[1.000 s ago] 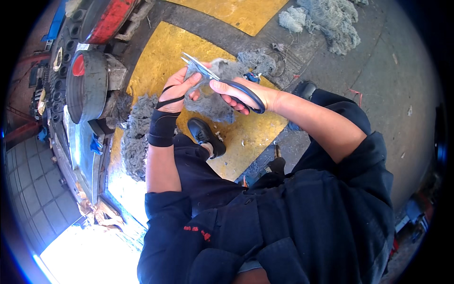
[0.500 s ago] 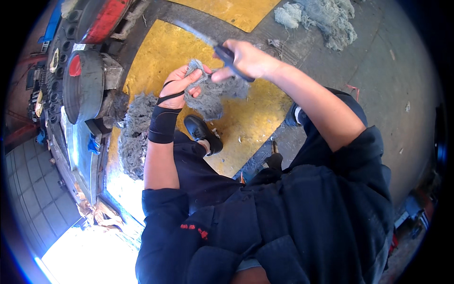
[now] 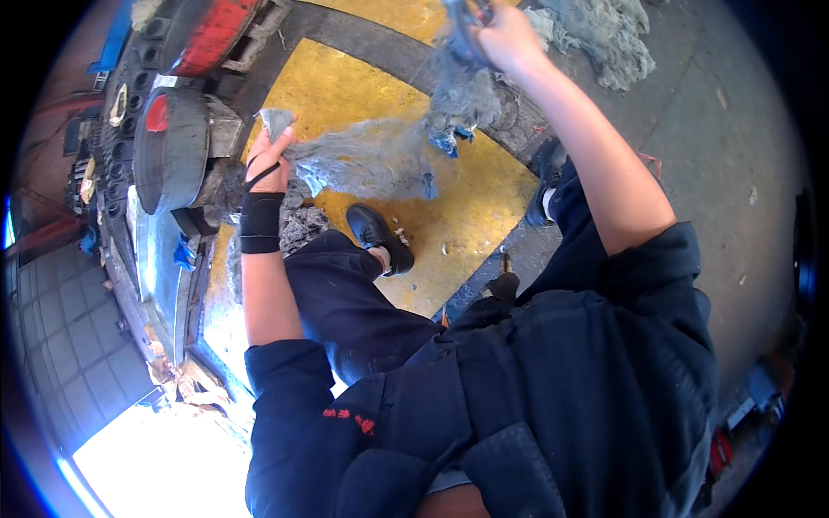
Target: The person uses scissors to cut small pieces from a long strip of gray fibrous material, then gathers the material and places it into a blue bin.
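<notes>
Light gray fluff, loosely spread beside the left hand

The sheet of fluff is above the yellow floor patch, reaching from the left hand toward the middle of the view. It looks very light, limp and easily torn, more likely to snag than slip; a thick, folded edge should hold better than the thin, see-through middle. A smaller clump lies beyond its far end; whether they touch is unclear.

The right arm stretches well forward, its hand near the top rim. Blurred gray fluff and a dark loop, perhaps a scissors handle, show there; its fingers seem curled, but I cannot tell what they are clamped on. The left forearm points forward, a black wrist band around it, with the fingers pinched together on a small folded corner of the sheet
</notes>
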Motion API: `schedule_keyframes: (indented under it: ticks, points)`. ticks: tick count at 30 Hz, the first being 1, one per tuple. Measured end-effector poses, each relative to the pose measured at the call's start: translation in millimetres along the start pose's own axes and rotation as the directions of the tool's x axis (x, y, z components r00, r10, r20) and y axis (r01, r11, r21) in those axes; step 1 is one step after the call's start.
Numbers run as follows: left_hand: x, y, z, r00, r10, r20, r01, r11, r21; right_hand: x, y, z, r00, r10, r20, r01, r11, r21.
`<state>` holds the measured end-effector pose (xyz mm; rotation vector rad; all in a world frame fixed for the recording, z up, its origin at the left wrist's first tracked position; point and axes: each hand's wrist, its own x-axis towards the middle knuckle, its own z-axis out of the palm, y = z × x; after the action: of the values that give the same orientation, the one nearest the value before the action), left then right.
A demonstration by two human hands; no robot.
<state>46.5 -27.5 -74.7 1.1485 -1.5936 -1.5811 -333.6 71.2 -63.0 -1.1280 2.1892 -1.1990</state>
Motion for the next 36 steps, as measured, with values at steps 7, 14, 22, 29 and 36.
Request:
schedule_keyframes:
  ticks: [7, 14, 22, 29, 36]
  points:
    - [-0.1, 8.0, -135.7, 0.952, 0.088, -0.294, 0.062, 0.883, 0.466, 31.0, 55.2, -52.6, 0.943, 0.233, -0.239, -0.174, 0.954, 0.243]
    - [-72.9, -1.4, -338.0, 0.846, 0.264, -0.463, 0.181, 0.675, 0.715, 47.2, 112.1, -111.6, 0.802, 0.570, -0.178, -0.128, 0.456, 0.881]
    - [-113.0, 13.5, -418.8, 0.631, 0.293, -0.719, 0.484, 0.575, 0.660, 70.8, 180.8, -163.7, 0.437, 0.820, -0.369, 0.193, 0.314, 0.929]
    - [-93.9, -29.5, -427.8, 0.707, 0.181, -0.684, 0.413, 0.680, 0.606, 74.5, 165.8, -161.5, 0.502, 0.766, -0.401, 0.176, 0.364, 0.915]
    - [-30.4, -179.0, -285.5, 0.755, -0.179, -0.631, 0.581, 0.629, 0.517, 64.5, 138.5, -156.2, 0.865, 0.468, -0.180, -0.063, 0.457, 0.887]
